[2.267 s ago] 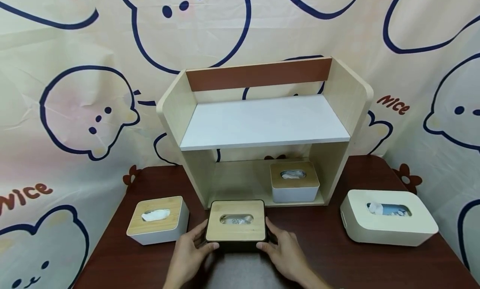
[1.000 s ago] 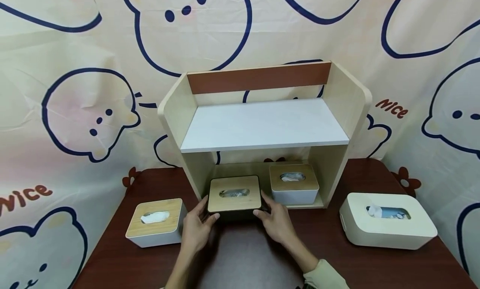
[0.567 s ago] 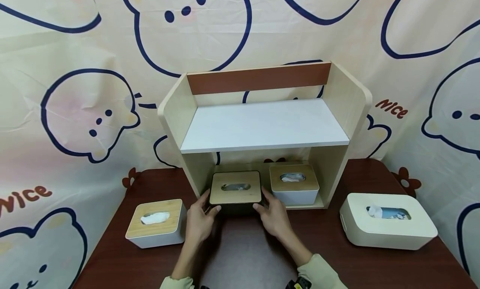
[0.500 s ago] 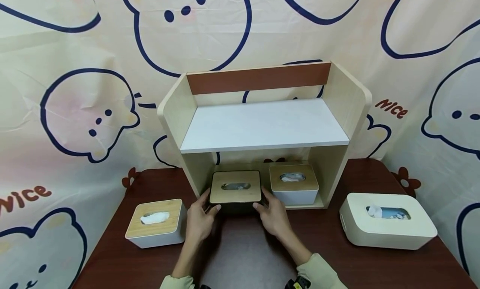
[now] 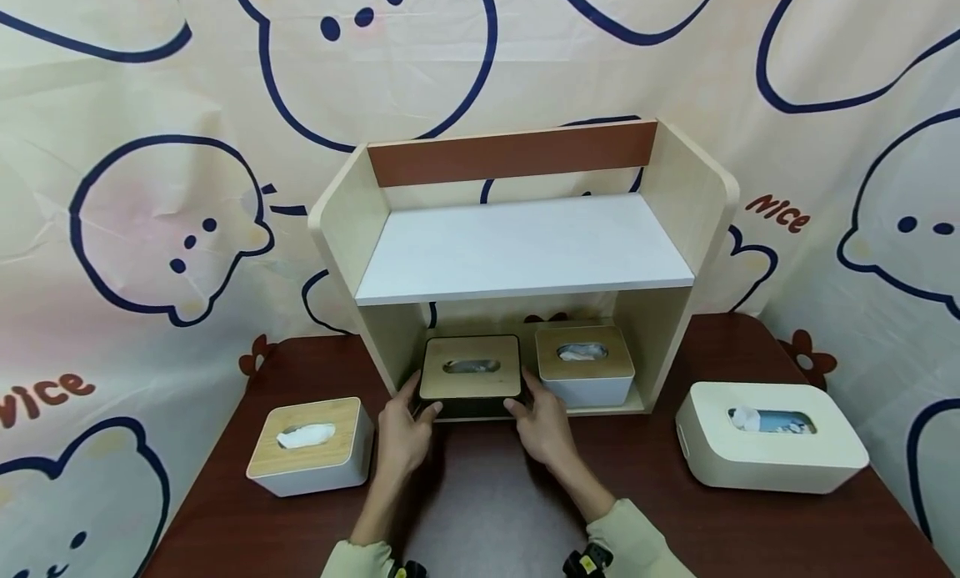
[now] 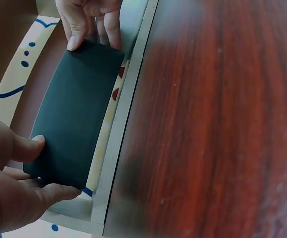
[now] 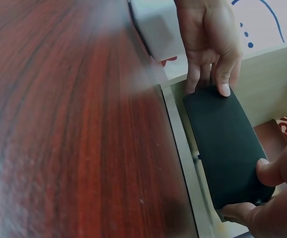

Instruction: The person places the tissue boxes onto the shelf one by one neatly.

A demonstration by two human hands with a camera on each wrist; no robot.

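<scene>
A black tissue box with a light wooden lid (image 5: 470, 369) is in the left half of the shelf's lower compartment, between my two hands. My left hand (image 5: 402, 432) grips its left end, thumb on the black front face (image 6: 76, 109). The right hand (image 5: 545, 424) holds the opposite end the same way; in the right wrist view its thumb presses the dark front (image 7: 228, 144). I cannot tell whether the box touches the shelf floor. Close on its right stands a white tissue box with a wooden lid (image 5: 585, 365).
The two-tier shelf (image 5: 525, 248) has a white upper board. Left on the dark red-brown table (image 5: 480, 520) sits another wooden-lidded white tissue box (image 5: 311, 444). A larger cream tissue box (image 5: 772, 436) lies right. A patterned cloth (image 5: 172, 228) hangs behind.
Both hands have moved the black tissue box away from me, from in front of the shelf into its lower compartment. In the last half second it has gone slightly farther back.
</scene>
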